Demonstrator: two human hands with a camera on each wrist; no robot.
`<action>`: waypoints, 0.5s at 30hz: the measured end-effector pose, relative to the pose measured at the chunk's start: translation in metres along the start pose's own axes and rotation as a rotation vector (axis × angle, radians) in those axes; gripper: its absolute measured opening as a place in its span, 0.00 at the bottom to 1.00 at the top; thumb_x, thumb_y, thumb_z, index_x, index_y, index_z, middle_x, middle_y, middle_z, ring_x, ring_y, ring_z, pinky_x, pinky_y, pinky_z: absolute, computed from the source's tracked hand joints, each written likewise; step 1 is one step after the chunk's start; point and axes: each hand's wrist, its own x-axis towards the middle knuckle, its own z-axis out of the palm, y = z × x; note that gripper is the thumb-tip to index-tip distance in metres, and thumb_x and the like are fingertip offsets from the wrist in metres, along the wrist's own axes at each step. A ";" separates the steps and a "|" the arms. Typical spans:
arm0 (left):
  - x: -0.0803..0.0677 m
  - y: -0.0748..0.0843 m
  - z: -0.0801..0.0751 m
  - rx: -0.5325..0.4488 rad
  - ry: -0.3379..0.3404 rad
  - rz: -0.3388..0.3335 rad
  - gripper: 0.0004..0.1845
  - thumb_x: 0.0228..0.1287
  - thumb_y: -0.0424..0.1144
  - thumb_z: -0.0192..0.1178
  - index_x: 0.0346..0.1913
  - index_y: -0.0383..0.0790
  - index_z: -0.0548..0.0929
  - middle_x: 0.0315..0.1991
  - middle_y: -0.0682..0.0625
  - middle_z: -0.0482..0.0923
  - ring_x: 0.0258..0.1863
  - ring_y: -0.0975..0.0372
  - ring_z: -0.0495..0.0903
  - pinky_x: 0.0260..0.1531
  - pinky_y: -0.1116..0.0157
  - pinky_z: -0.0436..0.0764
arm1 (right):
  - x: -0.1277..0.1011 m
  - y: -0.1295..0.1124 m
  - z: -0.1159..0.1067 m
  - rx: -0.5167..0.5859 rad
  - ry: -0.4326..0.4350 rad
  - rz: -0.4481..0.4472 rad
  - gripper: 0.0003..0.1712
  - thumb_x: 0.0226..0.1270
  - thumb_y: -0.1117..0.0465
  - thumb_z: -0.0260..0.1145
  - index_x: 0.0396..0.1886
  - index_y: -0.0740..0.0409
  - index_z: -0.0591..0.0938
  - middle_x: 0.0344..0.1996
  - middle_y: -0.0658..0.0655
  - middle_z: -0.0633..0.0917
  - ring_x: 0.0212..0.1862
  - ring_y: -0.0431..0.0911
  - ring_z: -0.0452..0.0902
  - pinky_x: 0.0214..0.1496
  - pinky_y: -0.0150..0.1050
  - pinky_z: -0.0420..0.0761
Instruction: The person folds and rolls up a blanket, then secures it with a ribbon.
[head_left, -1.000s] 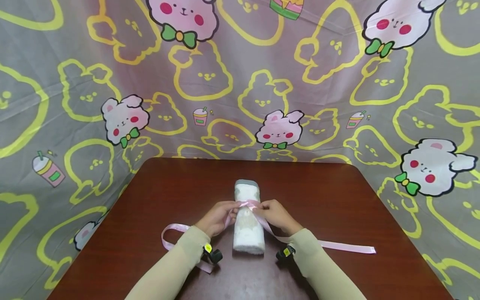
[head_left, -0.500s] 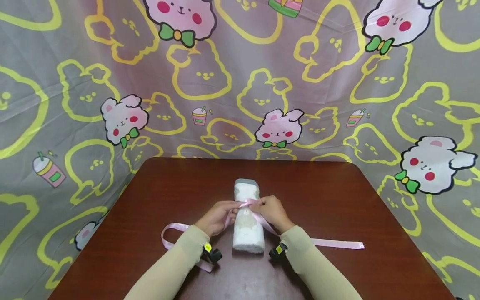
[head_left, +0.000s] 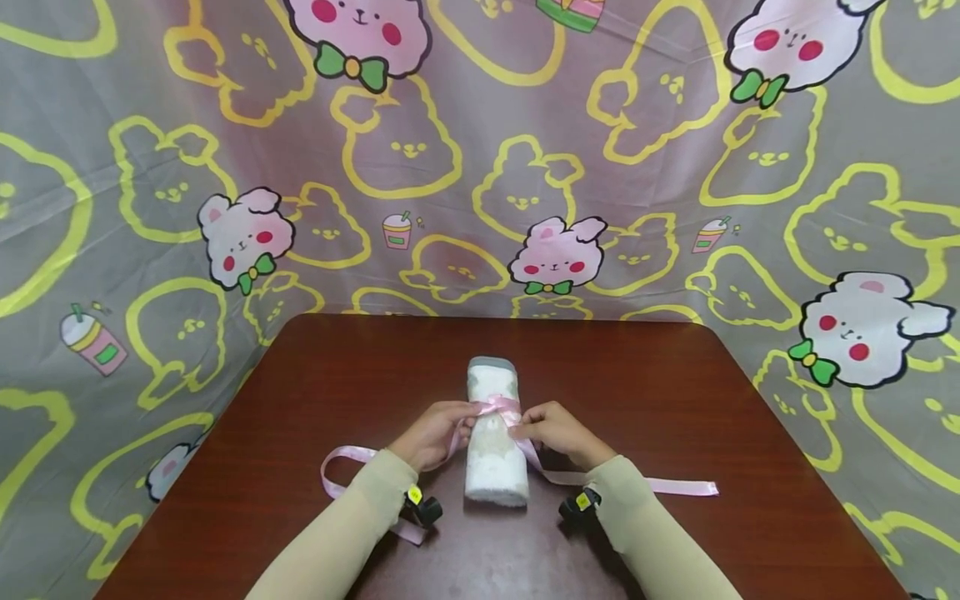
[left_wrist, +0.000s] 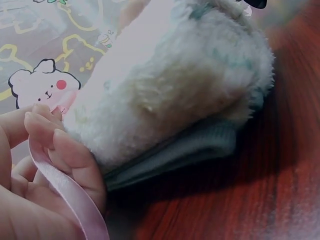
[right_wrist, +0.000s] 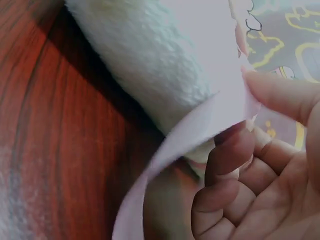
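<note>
Rolled towel: a white, fluffy rolled towel (head_left: 495, 442) lay near the middle of the dark red-brown table (head_left: 675, 392), its long axis running away from the person; a grey edge showed at its far end.
Ribbon: a pink ribbon (head_left: 501, 410) crossed over the top of the roll about midway along it. One tail curled in a loop on the table to the left; the other ran flat to the right, ending well clear of the towel.
Left hand: the left hand (head_left: 433, 433) rested against the left flank of the roll. In the left wrist view its curled fingers (left_wrist: 70, 160) pinched the ribbon (left_wrist: 65, 190) just beside the towel (left_wrist: 170, 90).
Right hand: the right hand (head_left: 555, 432) lay against the right flank of the roll. In the right wrist view the thumb and curled fingers (right_wrist: 235, 150) pinched the ribbon (right_wrist: 190, 130) where it left the towel (right_wrist: 145, 65).
Sleeves: both forearms wore pale beige sleeves, each with a small dark device at the wrist.
Backdrop: a grey cloth (head_left: 150, 167) printed with yellow outlines and pink and white cartoon animals hung behind and beside the table.
</note>
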 end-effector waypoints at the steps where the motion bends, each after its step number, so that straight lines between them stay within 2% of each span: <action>1: 0.000 0.001 0.000 0.005 0.006 0.001 0.03 0.67 0.32 0.58 0.38 0.36 0.81 0.23 0.53 0.73 0.21 0.68 0.69 0.20 0.74 0.69 | 0.001 0.001 0.000 0.005 -0.014 -0.001 0.16 0.59 0.54 0.72 0.20 0.59 0.81 0.13 0.49 0.71 0.19 0.41 0.65 0.21 0.34 0.65; 4: 0.000 0.002 -0.001 0.010 0.012 0.005 0.03 0.67 0.32 0.58 0.38 0.35 0.81 0.22 0.53 0.72 0.19 0.69 0.68 0.19 0.75 0.68 | 0.005 0.004 0.004 0.004 0.005 -0.008 0.15 0.60 0.55 0.72 0.20 0.58 0.81 0.13 0.47 0.71 0.19 0.40 0.65 0.21 0.34 0.64; 9: 0.001 0.002 -0.002 0.017 0.012 -0.001 0.03 0.67 0.32 0.58 0.38 0.35 0.81 0.21 0.54 0.71 0.18 0.69 0.67 0.19 0.75 0.67 | 0.013 0.003 0.012 0.005 0.113 -0.016 0.14 0.60 0.56 0.72 0.20 0.58 0.81 0.14 0.46 0.70 0.22 0.40 0.64 0.22 0.34 0.62; 15: 0.002 0.002 -0.001 0.086 0.058 -0.001 0.02 0.64 0.32 0.60 0.34 0.36 0.80 0.20 0.53 0.71 0.17 0.68 0.67 0.18 0.74 0.69 | 0.016 -0.003 0.000 -0.141 0.159 -0.006 0.15 0.58 0.50 0.73 0.21 0.55 0.82 0.18 0.47 0.76 0.26 0.42 0.69 0.26 0.36 0.68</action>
